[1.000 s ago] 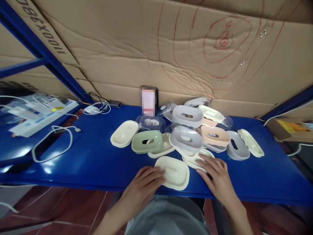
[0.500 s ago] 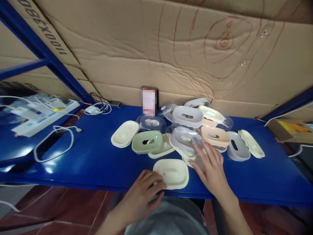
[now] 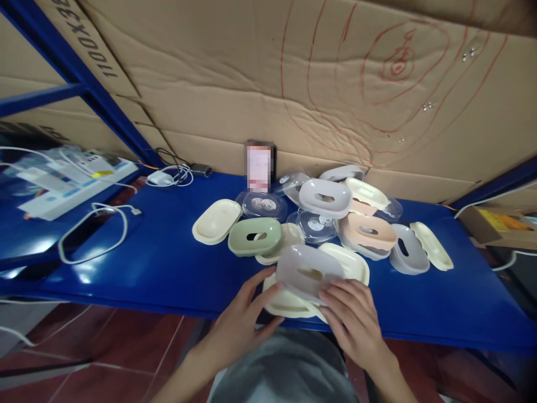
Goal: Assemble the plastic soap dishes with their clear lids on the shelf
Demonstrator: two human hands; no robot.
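An oval grey plastic soap dish [image 3: 296, 267] with a slot in its floor is tilted over the front of the table. My right hand [image 3: 354, 316] grips its right end. My left hand [image 3: 247, 308] has its fingers apart at the dish's left edge, beside a cream oval tray [image 3: 287, 305] lying beneath. Whether those fingertips press on the dish or only on the tray, I cannot tell. Another cream tray [image 3: 354, 266] lies just behind the right hand. A green dish [image 3: 239, 235] rests behind the left hand, partly over a further cream tray.
Behind stand a peach dish [image 3: 380, 232], more grey dishes [image 3: 409, 252] and clear lids [image 3: 314, 226] in a loose pile. A phone [image 3: 259, 168] leans on the cardboard wall [image 3: 201, 84]. Power strips [image 3: 79, 187] and white cables [image 3: 126, 224] lie left on the blue table [image 3: 168, 268].
The grey dish has come off the pile toward me in my right hand, uncovering a clear lid. My left hand stays near the cream tray, its fingers now at the dish's edge.
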